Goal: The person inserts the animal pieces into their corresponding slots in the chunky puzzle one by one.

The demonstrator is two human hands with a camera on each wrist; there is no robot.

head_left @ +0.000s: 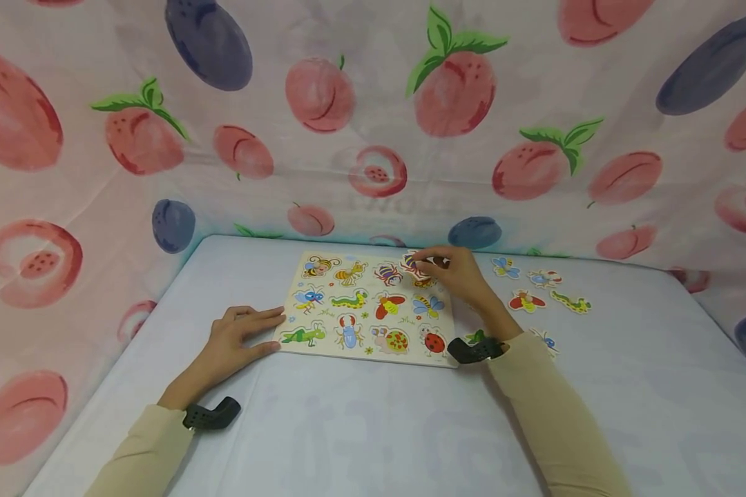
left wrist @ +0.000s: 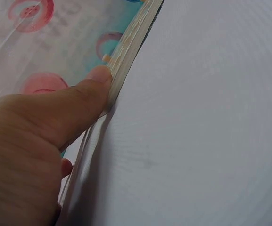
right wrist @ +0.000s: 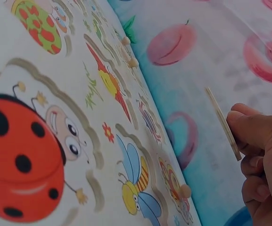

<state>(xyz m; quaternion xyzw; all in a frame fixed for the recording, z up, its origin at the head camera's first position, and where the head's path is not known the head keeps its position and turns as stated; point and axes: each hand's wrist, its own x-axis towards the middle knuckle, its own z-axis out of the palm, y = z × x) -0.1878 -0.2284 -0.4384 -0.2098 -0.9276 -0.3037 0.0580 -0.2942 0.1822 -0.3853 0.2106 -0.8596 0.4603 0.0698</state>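
Note:
A wooden insect puzzle board (head_left: 332, 319) lies on the white-covered table, printed with bugs in cut-out slots. My right hand (head_left: 450, 273) pinches a spider puzzle piece (head_left: 413, 264) between thumb and fingers over the board's far right corner. In the right wrist view that piece (right wrist: 224, 125) shows edge-on, apart from the board. The printed spider (head_left: 388, 274) is just left of it, and a piece with a knob (right wrist: 185, 190) sits at the far right slot. My left hand (head_left: 242, 335) rests at the board's left edge, fingertips and thumb (left wrist: 95, 77) touching it.
Loose pieces lie right of the board: a blue-winged bug (head_left: 505, 268), a beetle (head_left: 545, 278), a red-winged bug (head_left: 525, 301) and a caterpillar (head_left: 570, 301). A green piece (head_left: 475, 337) and a blue one (head_left: 547, 342) are partly hidden by the right arm. Fruit-patterned cloth (head_left: 373, 103) rises behind the table.

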